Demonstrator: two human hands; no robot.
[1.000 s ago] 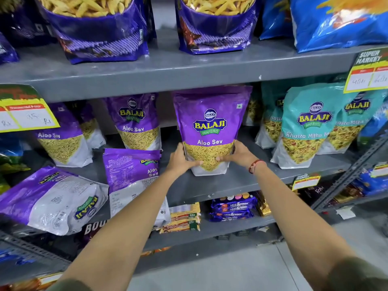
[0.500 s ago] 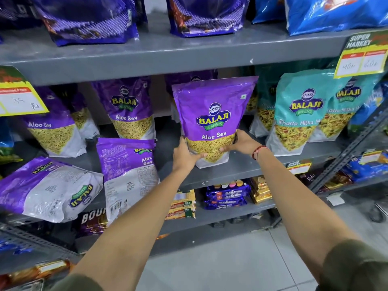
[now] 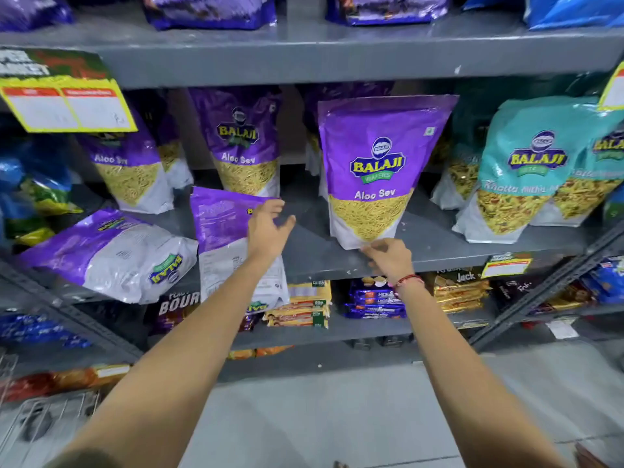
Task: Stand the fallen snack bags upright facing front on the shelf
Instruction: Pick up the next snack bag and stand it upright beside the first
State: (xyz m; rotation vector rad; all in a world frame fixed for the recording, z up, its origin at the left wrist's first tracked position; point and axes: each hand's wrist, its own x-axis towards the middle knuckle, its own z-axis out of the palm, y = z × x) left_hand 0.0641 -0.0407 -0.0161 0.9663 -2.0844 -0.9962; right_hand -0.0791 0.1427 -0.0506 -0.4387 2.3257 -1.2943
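1. Upright purple Aloo Sev bag (image 3: 374, 170): stands facing front on the grey middle shelf (image 3: 314, 251), its base set just back from the shelf's front lip.
2. Right hand (image 3: 388, 258): at the bag's bottom edge, fingers loosely curled, fingertips at or touching the base; whether it grips cannot be told.
3. Left hand (image 3: 266, 231): spread open, holding nothing, over the upper right corner of a fallen Aloo Sev bag (image 3: 229, 244).
4. That fallen bag lies back side up, its lower end overhanging the shelf's front edge.
5. A second fallen bag (image 3: 111, 255) lies on its side further left, also at the front edge.
6. Bare shelf surface shows between the upright bag and the nearer fallen bag.
7. Teal Khatta Mitha bags (image 3: 526, 170) stand to the right, with a gap beside the upright bag.
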